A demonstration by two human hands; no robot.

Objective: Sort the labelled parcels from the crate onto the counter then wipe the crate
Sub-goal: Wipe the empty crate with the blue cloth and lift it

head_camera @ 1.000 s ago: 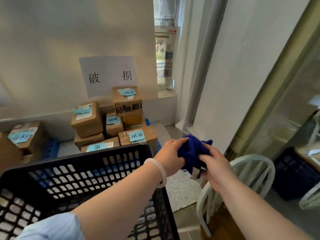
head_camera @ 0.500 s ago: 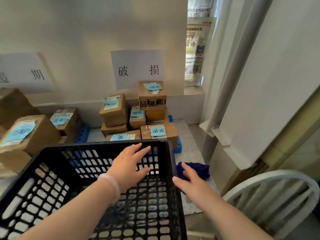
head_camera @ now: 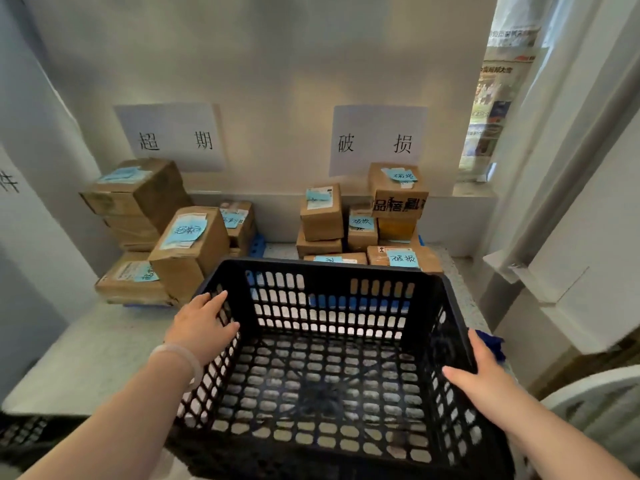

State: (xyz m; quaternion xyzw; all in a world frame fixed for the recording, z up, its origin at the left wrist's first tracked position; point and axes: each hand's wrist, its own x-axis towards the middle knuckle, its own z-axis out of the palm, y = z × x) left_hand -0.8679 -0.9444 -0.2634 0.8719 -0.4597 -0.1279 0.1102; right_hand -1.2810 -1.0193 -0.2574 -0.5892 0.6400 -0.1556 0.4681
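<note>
**Empty crate held at both sides**

The black crate (head_camera: 332,358) is seen at the centre of the view, on the pale counter (head_camera: 86,362), with nothing lying inside it. Its left wall is met at 9 o'clock by the left hand (head_camera: 202,327), fingers spread flat against the rim; whether the rim is actually clasped cannot be told. The right rim, at 3 o'clock, is covered by the right hand (head_camera: 479,374), palm down with the thumb inside the wall. A blue cloth (head_camera: 491,342) is glimpsed just beyond that hand, beside the crate.

At 12 o'clock, brown parcels with blue notes are stacked under the wall sign (head_camera: 377,140); the right stack (head_camera: 363,220) stands just behind the crate. At 10 o'clock a second stack (head_camera: 166,230) is piled under another sign (head_camera: 173,138).
</note>
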